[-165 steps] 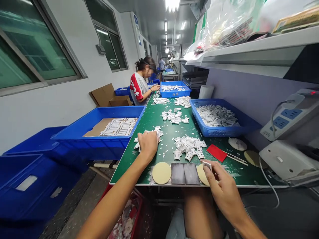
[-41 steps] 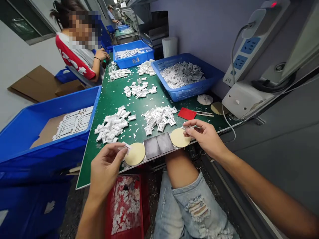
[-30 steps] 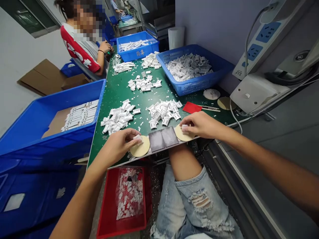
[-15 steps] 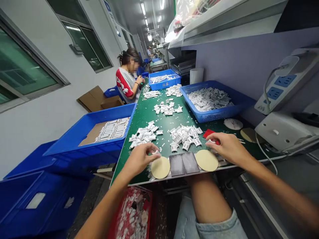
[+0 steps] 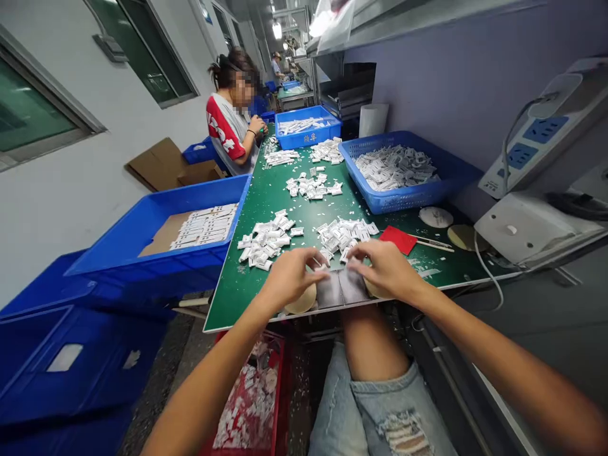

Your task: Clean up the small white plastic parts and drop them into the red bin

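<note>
My left hand [image 5: 298, 272] is closed on a small white piece above the left side of the dark grey pads [image 5: 342, 288]. Just right of it, my right hand [image 5: 380, 269] is closed at the pads' right side; what its fingers hold, if anything, is hidden. Parts of a yellow disc [image 5: 303, 300] show under my left hand, and another lies mostly covered by my right. Behind the hands are two piles of white plastic pieces, one at the left [image 5: 268, 239] and one in the middle [image 5: 342, 234].
A blue basket [image 5: 413, 198] of white pieces and a red cloth [image 5: 398, 240] lie at the right. A blue bin [image 5: 199, 253] adjoins the green table's left edge. Farther back, a person [image 5: 232, 114] works beside a blue tray [image 5: 308, 136]. A red bin [image 5: 280, 392] stands below.
Both hands have come closer together over the dark pads, my right hand moving left from beside the red cloth. The camera view has shifted.
</note>
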Demonstrator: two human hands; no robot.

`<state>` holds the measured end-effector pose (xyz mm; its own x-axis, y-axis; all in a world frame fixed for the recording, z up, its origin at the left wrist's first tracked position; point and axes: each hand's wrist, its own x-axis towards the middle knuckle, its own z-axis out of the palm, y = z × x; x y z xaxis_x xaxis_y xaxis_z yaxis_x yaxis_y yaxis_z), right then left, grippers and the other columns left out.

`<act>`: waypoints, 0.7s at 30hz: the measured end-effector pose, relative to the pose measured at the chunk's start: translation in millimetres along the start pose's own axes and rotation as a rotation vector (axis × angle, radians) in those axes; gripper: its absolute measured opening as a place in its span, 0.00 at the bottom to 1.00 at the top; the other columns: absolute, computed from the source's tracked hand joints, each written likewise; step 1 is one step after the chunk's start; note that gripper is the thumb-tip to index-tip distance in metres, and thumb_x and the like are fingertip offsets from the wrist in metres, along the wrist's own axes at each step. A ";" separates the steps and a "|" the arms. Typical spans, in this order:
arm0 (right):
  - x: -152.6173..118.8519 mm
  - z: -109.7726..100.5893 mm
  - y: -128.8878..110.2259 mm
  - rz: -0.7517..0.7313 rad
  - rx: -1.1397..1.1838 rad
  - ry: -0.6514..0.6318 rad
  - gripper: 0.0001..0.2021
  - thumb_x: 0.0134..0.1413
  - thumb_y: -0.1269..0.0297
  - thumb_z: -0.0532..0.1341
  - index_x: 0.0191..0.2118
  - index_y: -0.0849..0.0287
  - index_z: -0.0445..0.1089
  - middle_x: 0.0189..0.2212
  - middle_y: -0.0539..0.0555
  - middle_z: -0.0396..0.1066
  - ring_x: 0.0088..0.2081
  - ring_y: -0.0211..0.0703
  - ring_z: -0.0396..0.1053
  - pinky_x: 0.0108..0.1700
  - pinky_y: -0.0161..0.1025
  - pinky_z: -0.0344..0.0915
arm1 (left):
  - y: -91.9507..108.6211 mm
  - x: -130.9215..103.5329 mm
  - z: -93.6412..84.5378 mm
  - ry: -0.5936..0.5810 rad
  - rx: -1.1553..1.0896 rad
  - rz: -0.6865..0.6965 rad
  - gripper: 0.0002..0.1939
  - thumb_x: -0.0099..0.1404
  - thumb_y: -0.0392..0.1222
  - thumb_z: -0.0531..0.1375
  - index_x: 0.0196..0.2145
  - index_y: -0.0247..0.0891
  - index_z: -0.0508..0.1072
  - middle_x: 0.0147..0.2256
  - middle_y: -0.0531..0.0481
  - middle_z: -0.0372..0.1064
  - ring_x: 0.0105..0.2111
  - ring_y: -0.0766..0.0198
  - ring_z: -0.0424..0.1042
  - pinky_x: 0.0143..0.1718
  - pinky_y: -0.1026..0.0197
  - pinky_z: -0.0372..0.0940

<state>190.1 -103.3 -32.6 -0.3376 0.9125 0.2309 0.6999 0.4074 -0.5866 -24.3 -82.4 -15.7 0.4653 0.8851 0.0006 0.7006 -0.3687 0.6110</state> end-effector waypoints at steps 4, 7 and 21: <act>0.4 0.2 7.6 0.011 -0.054 0.036 0.07 0.56 0.62 0.62 0.38 0.57 0.76 0.32 0.53 0.75 0.35 0.43 0.70 0.38 0.37 0.60 | -3.8 0.1 -9.9 0.145 0.115 -0.052 0.10 0.55 0.48 0.67 0.34 0.44 0.77 0.31 0.50 0.75 0.32 0.58 0.71 0.31 0.61 0.56; -3.6 -6.9 11.0 0.021 -0.017 0.221 0.10 0.58 0.60 0.61 0.40 0.57 0.75 0.34 0.53 0.75 0.35 0.42 0.69 0.40 0.38 0.61 | -13.0 2.0 -21.9 0.257 -0.067 -0.066 0.16 0.57 0.51 0.66 0.40 0.41 0.74 0.31 0.50 0.74 0.30 0.61 0.70 0.30 0.62 0.57; 43.4 -11.0 42.5 -0.021 -0.213 0.182 0.20 0.63 0.56 0.54 0.56 0.56 0.69 0.50 0.60 0.69 0.50 0.49 0.66 0.51 0.44 0.62 | -16.7 37.0 -15.3 0.140 -0.090 -0.017 0.21 0.56 0.54 0.65 0.43 0.38 0.73 0.40 0.46 0.74 0.28 0.64 0.69 0.30 0.60 0.61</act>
<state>212.1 -46.0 -38.9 -0.2479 0.8876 0.3881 0.8173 0.4067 -0.4082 -27.1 -39.2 -13.8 0.3691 0.9244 0.0960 0.6536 -0.3316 0.6804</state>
